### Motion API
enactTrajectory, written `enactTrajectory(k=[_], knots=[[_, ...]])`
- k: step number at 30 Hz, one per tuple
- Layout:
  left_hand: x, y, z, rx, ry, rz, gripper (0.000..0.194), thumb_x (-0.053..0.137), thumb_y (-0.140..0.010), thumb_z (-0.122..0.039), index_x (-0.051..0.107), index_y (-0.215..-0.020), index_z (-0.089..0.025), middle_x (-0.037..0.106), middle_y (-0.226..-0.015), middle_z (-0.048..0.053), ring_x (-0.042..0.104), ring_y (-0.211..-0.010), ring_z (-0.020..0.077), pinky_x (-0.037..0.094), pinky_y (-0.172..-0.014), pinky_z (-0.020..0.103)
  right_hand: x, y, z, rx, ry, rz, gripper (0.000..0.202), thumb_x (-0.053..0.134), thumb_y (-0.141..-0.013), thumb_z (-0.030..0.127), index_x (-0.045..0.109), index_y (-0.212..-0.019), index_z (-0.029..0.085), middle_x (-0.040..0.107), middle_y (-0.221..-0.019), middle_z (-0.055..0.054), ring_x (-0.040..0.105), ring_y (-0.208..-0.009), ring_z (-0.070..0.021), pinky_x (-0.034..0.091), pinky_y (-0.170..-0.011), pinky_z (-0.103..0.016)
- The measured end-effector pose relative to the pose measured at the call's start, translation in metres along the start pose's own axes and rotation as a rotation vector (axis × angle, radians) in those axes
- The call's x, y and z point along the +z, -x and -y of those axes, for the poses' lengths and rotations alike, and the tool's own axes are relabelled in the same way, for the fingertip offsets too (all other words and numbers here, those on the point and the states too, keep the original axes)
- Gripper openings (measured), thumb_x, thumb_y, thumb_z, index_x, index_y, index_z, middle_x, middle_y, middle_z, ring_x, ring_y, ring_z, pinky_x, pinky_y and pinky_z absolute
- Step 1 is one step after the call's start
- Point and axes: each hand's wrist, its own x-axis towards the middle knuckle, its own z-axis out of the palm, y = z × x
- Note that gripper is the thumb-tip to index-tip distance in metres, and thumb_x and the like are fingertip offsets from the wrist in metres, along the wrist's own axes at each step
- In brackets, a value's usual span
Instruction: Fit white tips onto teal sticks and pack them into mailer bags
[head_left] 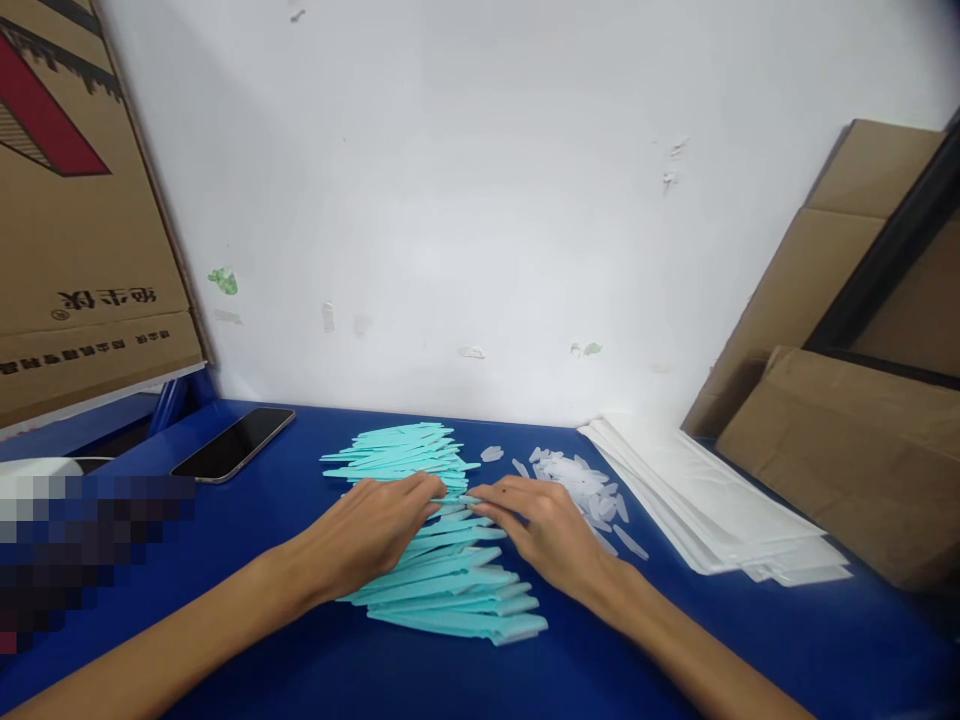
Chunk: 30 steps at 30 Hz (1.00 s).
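The left hand (375,525) and right hand (547,520), both narrowed to a pinch, hold opposite ends of a slim teal piece (454,499).

1. Hands: two; left hand (379,522), right hand (546,520).
2. Slender turquoise pieces (450,622): more than ten; overlap prevents exact count.
3. Translucent white pieces (574,478): more than ten; heaped, exact count hidden.
4. Phone (236,446): one.
5. Flat white sheets (712,510): several, stacked; total unclear.
6. Printed carton (90,225), at left: one.
7. Blue tabletop (255,520): one.
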Motion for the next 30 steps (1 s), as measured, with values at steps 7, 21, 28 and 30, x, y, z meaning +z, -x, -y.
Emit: enactTrajectory(k=[7, 21, 28, 30], knots=[[0.0, -0.001, 0.008, 0.021, 0.037, -0.095, 0.026, 0.034, -0.111, -0.033, 0.058, -0.114, -0.023, 0.07, -0.099, 0.002, 0.065, -0.082, 0.0206, 0.039, -0.067, 0.031, -0.005, -0.003, -0.006, -0.004, 0.127, 0.015, 0.021, 0.06, -0.103, 0.032, 0.077, -0.112, 0.022, 0.079, -0.094, -0.002, 0.072, -0.086, -0.0193, 0.053, -0.08, -0.031], [-0.001, -0.004, 0.028, -0.226, 0.117, 0.162, 0.021, 0.054, -0.102, -0.029, 0.069, -0.09, -0.02, 0.068, -0.094, 0.007, 0.063, -0.089, 0.0245, 0.039, -0.071, 0.032, -0.021, -0.007, -0.021, 0.147, 0.398, 0.211, 0.034, 0.042, -0.11, 0.03, 0.075, -0.113, 0.022, 0.078, -0.111, -0.007, 0.071, -0.102, -0.0256, 0.048, -0.095, -0.043], [0.001, -0.003, 0.027, -0.283, 0.199, 0.154, 0.02, 0.055, -0.098, -0.034, 0.066, -0.086, -0.022, 0.069, -0.092, 0.003, 0.063, -0.081, 0.0209, 0.038, -0.066, 0.03, -0.021, 0.0, -0.048, 0.207, 0.498, 0.271, 0.036, 0.044, -0.106, 0.019, 0.064, -0.135, 0.014, 0.073, -0.125, -0.017, 0.067, -0.12, -0.0321, 0.043, -0.107, -0.051], [0.002, -0.003, 0.027, -0.297, 0.207, 0.153, 0.018, 0.056, -0.097, -0.033, 0.066, -0.086, -0.022, 0.069, -0.092, 0.003, 0.063, -0.081, 0.0209, 0.038, -0.065, 0.03, -0.017, 0.001, -0.05, 0.199, 0.497, 0.298, 0.035, 0.045, -0.104, 0.015, 0.066, -0.133, 0.015, 0.074, -0.122, -0.015, 0.069, -0.115, -0.0301, 0.04, -0.11, -0.051]])
